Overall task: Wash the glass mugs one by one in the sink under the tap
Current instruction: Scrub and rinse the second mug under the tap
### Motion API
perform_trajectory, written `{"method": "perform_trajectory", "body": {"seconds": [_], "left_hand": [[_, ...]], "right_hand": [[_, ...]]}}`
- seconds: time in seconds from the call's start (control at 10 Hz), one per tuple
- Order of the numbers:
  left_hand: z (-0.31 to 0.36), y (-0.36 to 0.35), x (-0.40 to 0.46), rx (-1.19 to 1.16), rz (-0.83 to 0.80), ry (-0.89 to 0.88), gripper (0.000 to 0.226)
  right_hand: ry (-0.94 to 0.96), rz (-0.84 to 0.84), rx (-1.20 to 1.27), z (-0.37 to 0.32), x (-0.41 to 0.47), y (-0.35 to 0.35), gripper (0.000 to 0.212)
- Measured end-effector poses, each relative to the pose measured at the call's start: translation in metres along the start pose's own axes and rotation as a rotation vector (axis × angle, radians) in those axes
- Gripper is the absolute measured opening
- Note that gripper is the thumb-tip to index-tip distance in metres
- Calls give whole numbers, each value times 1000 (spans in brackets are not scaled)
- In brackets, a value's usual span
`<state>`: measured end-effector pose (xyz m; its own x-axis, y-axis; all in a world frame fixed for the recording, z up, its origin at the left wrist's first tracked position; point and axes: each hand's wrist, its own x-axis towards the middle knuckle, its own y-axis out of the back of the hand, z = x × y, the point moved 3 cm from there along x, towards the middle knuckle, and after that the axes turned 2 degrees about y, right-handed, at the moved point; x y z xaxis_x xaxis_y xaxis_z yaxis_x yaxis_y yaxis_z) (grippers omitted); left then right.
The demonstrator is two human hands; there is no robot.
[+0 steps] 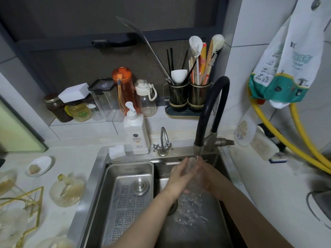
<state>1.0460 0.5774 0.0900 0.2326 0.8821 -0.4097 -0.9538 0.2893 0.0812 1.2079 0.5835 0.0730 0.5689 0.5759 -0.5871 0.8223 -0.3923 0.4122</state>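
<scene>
Your left hand (179, 178): fingers laid nearly straight along the near side of a clear glass mug (194, 176), pressing it. Your right hand (208, 178): cupped round the mug's far side, fingers curled behind the glass. The mug sits between both palms, tilted, directly under the black flexible-neck tap (211, 111), whose water runs over it and splashes into the stainless steel sink (193, 221).

Beside the hands, left: perforated steel drain tray (125, 194) in the sink, with a round metal plug (140, 186) lying on it. Behind: small chrome twin-handle tap (162, 143), white pump bottle of detergent (136, 132), white sponge block (117, 152).

Left counter: amber-tinted glass mug (67, 191), gold wire rack (26, 204), small white dish (40, 165).

Back ledge: black utensil holders (189, 96), orange water bottle (123, 86).
</scene>
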Motion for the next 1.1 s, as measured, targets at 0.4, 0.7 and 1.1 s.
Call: {"method": "perform_trajectory", "body": {"seconds": [0.4,0.7,1.1], "left_hand": [[-18,13,2,-164,-103,222,97],[-1,15,7,-30,-66,246,76],[-21,10,2,124,282,12,30]], "right_hand": [[297,-763,314,-1,-26,-5,58],[333,-769,138,8,-29,-5,38],[187,-448,198,-1,-8,-31,53]]}}
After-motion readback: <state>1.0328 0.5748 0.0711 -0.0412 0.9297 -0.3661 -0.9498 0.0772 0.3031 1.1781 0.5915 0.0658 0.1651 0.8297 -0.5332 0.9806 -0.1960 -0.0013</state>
